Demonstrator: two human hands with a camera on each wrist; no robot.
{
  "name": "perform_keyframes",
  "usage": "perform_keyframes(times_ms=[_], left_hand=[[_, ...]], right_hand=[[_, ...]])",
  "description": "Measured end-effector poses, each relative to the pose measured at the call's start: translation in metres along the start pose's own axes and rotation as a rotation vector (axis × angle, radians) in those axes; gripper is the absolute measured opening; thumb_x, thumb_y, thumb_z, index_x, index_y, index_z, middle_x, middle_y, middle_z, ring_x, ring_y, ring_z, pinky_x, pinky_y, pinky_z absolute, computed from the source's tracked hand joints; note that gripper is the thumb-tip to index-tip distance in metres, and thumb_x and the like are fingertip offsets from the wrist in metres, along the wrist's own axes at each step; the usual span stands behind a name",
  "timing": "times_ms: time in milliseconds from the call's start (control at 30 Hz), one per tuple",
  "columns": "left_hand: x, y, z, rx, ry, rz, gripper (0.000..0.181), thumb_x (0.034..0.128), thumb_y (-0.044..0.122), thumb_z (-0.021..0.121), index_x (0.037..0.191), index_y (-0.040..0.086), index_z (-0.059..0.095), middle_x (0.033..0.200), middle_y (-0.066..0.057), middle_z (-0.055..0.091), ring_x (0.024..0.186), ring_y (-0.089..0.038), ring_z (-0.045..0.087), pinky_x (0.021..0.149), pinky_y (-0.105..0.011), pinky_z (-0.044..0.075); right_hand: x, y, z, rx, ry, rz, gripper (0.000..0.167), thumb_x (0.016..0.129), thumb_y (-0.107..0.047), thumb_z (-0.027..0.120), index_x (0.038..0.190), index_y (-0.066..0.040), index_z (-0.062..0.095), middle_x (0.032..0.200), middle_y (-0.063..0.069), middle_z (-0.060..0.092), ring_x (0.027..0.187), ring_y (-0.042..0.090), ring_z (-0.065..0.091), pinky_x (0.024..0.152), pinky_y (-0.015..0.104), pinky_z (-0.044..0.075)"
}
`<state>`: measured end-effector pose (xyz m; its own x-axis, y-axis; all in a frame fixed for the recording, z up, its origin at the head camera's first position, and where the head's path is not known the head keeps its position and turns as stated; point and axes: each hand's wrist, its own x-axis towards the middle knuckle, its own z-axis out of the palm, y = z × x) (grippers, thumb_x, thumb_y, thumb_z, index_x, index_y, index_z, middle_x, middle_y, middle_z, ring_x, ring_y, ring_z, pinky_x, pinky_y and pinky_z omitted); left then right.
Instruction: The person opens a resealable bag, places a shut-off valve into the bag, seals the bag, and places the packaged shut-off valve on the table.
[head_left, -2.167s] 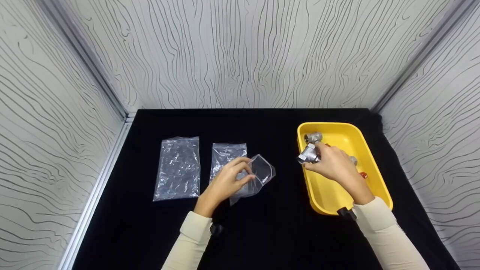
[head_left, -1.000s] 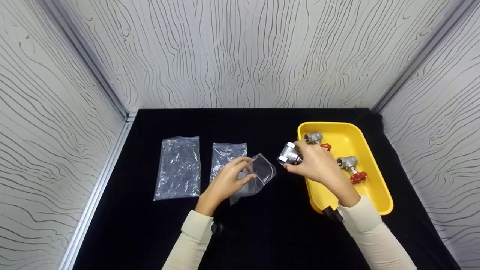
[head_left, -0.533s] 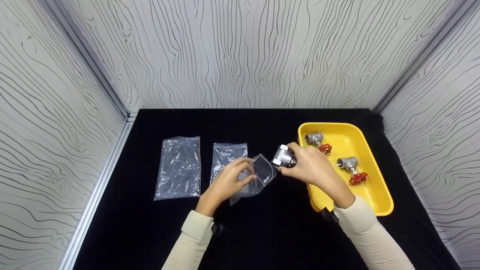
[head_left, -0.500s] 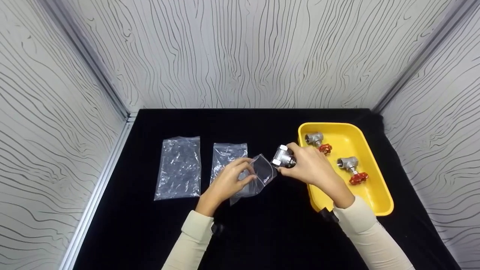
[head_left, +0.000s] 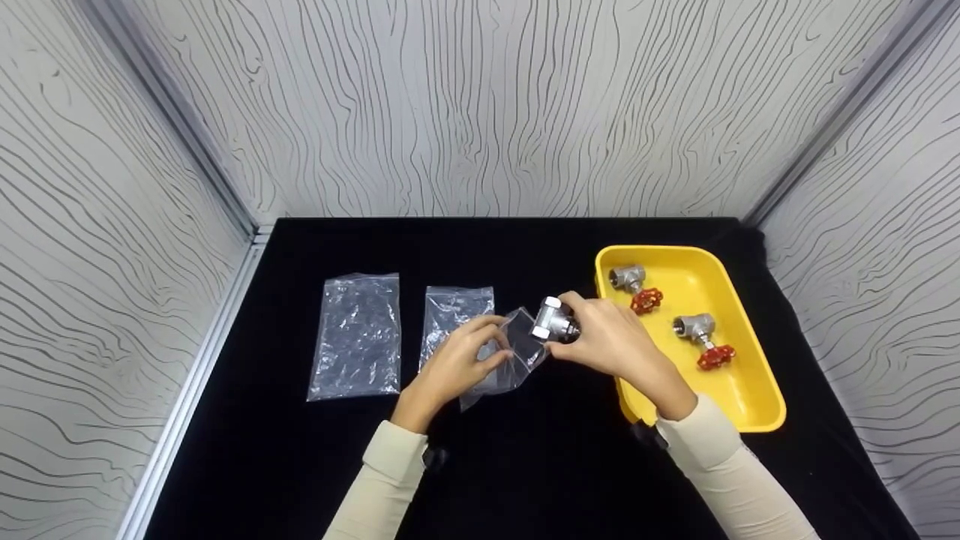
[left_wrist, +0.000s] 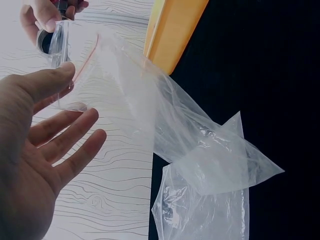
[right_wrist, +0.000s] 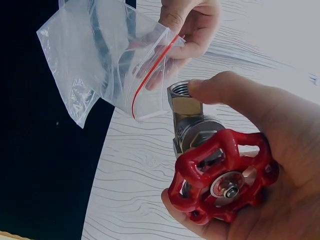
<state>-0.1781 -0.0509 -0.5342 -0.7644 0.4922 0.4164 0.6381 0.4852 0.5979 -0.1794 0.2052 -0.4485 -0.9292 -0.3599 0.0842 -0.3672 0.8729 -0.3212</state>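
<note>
My left hand (head_left: 457,361) pinches the rim of a clear zip bag (head_left: 496,381), whose mouth stands apart and faces right. In the left wrist view the bag (left_wrist: 215,160) hangs from the thumb and a finger of that hand (left_wrist: 40,145). My right hand (head_left: 611,337) grips a silver valve (head_left: 552,321) right at the bag's mouth; the metal body overlaps the rim in the head view. The right wrist view shows the valve's red handwheel (right_wrist: 225,180) against the palm of that hand (right_wrist: 285,150), with the threaded end toward the bag's red seal strip (right_wrist: 150,75).
Two valves with red handwheels (head_left: 646,301) (head_left: 716,357) lie in the yellow tray (head_left: 679,416) on the right. Another clear bag (head_left: 450,304) lies behind my left hand, and a larger one (head_left: 356,337) lies further left on the black cloth (head_left: 510,480). Patterned walls (head_left: 480,105) surround the table.
My right hand has carried the valve left, out of the yellow tray and over to the bag's mouth. My left hand and the bag have stayed nearly still.
</note>
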Motion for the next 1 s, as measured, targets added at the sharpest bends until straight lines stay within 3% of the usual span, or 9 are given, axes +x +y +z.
perform_keyframes(times_ms=[233,500,1000], left_hand=[[0.000,0.001,0.000,0.012,0.001,0.000,0.011,0.0969,0.016,0.079,0.099,0.008,0.072,0.138,-0.015,0.070,0.126,-0.031,0.069,0.108,-0.042,0.058],[0.001,0.002,0.002,0.010,-0.021,-0.022,0.011,0.0970,0.016,0.078,0.101,0.008,0.072,0.140,-0.014,0.069,0.126,-0.030,0.069,0.106,-0.038,0.059],[0.001,0.006,0.007,-0.023,-0.046,-0.038,0.010,0.0965,0.016,0.079,0.097,0.009,0.071,0.141,-0.014,0.069,0.128,-0.031,0.068,0.111,-0.042,0.056]], right_hand=[[-0.001,-0.001,0.005,-0.016,0.022,-0.044,0.061,0.077,-0.042,0.090,0.124,-0.011,0.067,0.083,0.000,0.070,0.065,0.015,0.056,0.056,0.032,0.046],[-0.001,-0.002,0.011,-0.018,-0.008,-0.081,0.062,0.076,-0.044,0.089,0.125,-0.012,0.068,0.086,0.000,0.071,0.068,0.015,0.058,0.057,0.032,0.048],[0.001,-0.003,0.022,-0.016,-0.059,-0.088,0.062,0.076,-0.042,0.090,0.126,-0.010,0.070,0.087,0.000,0.072,0.068,0.014,0.058,0.055,0.031,0.048]])
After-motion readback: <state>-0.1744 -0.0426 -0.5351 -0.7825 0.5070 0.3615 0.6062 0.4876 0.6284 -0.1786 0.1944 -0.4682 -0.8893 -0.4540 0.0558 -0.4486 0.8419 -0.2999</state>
